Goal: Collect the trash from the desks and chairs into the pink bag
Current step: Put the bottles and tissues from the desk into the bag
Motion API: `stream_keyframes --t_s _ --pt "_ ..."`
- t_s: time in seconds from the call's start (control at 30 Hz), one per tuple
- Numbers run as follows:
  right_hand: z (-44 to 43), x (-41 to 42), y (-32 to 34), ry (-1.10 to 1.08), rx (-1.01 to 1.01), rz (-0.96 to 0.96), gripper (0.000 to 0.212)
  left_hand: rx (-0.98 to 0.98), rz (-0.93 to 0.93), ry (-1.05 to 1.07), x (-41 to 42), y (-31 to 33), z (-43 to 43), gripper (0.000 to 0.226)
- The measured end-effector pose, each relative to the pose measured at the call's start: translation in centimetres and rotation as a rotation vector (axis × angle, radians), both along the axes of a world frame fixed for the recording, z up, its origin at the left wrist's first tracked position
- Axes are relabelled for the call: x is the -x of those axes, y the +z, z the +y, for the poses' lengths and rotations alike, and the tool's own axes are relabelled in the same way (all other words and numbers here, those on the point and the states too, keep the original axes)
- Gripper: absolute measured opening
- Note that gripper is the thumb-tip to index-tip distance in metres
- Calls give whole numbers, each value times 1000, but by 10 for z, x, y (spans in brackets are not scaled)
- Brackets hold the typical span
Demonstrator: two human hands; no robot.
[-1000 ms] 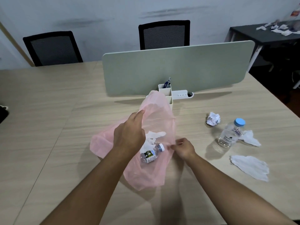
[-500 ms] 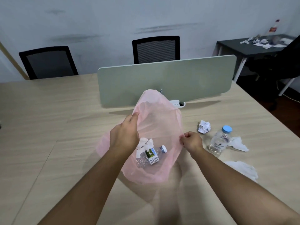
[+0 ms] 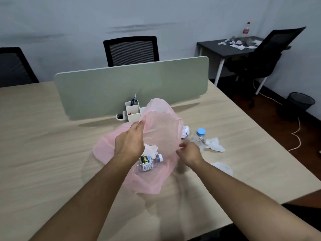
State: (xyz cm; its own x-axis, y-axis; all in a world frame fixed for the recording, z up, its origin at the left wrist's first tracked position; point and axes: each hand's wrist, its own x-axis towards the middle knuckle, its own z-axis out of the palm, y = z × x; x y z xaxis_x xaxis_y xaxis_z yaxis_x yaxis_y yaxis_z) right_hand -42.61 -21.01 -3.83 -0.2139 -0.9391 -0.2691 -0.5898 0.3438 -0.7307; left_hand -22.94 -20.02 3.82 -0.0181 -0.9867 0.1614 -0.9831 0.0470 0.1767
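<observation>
Our left hand [image 3: 129, 141] pinches the upper rim of the thin pink plastic bag [image 3: 161, 129] and holds it up, so the mouth gapes above the pale wooden counter [image 3: 52, 153]. Our right hand [image 3: 189, 153] has its fingers curled at the bag's right edge and seems to pinch the film there. The bag lies mid-counter, just in front of the grey-green divider panel [image 3: 132, 87]. It already holds 1 clear plastic bottle with a green-and-white label [image 3: 147, 163] and 1 white crumpled tissue [image 3: 152, 148].

We judge the bag very light, limp and slippery. It will collapse unless held by the rim at 2 opposite points, and the film could tear if yanked.

Just right of it lie a crumpled white paper ball [image 3: 185, 132] and a clear plastic bottle with a blue cap [image 3: 199, 138], which touches a loose white tissue [image 3: 215, 145]. A flatter white tissue [image 3: 223, 167] lies nearer us. The bottle looks light and stiff enough to grasp round its body, while the papers are soft and need only a pinch.

The green label carries pale lettering and a white panel of fine print, but we cannot read either. The blue-capped bottle's markings are blurred.
</observation>
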Motion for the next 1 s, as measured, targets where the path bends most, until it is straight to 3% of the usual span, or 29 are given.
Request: stream_keyframes --t_s 0.1,0.17,0.23,0.33,0.5,0.57,0.77,0.9,1.0 --pt "-2 24 31 -80 301 91 25 -9 8 -14 4 1 -1 68" --pt "-9 46 46 -11 423 247 34 -4 12 -25 7 2 0 69" --pt "-18 64 47 109 339 405 46 -2 10 -27 9 3 0 69" --pt "-24 77 31 212 158 475 47 -3 0 -19 12 3 2 68" --pt "-20 85 22 198 282 467 27 -16 -16 -15 14 1 2 68" --pt "-22 89 37 230 336 390 23 -11 7 -24 16 3 1 69" --pt "-17 65 80 232 445 -85 6 7 53 -6 15 5 -3 70" --pt "-27 22 57 62 415 -331 7 18 73 -11 13 4 1 71" --pt "-29 -15 24 -60 271 -501 12 32 86 14 10 6 2 72"
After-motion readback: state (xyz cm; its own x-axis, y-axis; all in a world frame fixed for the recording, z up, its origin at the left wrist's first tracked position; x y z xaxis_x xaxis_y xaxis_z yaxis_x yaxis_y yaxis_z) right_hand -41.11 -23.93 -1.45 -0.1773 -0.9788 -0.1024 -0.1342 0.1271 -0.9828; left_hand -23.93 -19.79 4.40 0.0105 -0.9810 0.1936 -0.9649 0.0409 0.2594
